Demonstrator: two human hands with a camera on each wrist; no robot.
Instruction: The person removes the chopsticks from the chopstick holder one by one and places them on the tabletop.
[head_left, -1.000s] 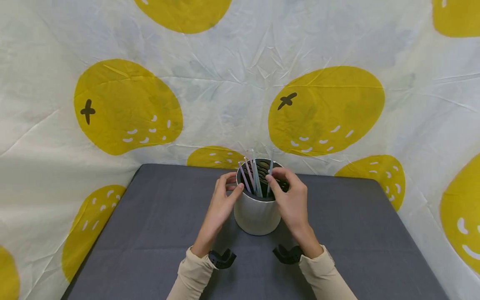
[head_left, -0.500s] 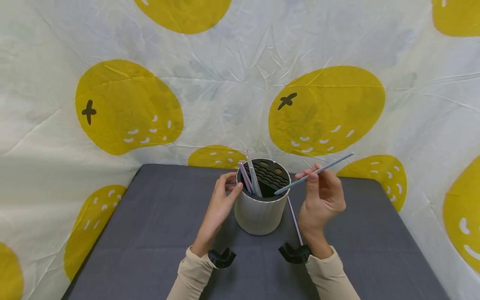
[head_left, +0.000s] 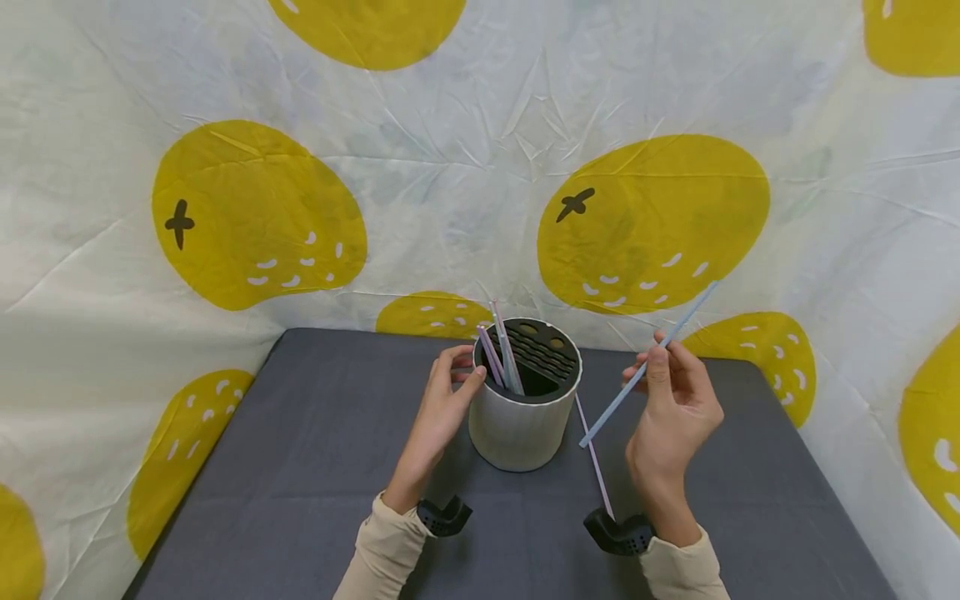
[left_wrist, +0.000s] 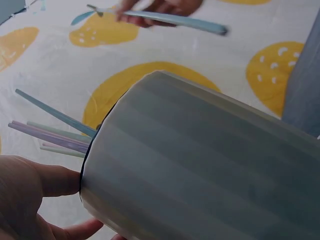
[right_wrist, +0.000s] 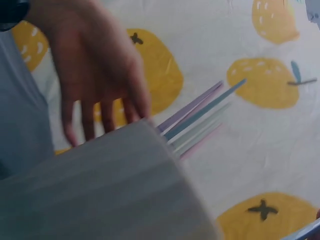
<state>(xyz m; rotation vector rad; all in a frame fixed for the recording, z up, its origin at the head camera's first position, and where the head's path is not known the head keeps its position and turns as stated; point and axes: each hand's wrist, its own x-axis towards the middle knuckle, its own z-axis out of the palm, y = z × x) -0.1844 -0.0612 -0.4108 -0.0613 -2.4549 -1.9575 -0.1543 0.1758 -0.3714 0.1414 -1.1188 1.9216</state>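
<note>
A white ribbed cup with a black slotted insert stands mid-table. Several pastel straws lean out of its left side. My left hand grips the cup's left wall, thumb at the rim. To the right of the cup my right hand pinches a light blue straw, tilted and lifted above the table. A pink straw lies on the table right of the cup. The left wrist view shows the cup, its straws and the held blue straw in my right hand.
A dark grey cloth covers the table, whose edges fall away at left and right. A white backdrop with yellow fruit prints hangs close behind and around it. In the right wrist view my left hand is beyond the cup.
My right hand has drawn the light blue straw out of the cup and carried it off to the right, tilting it steeper. The left hand has stayed on the cup.
</note>
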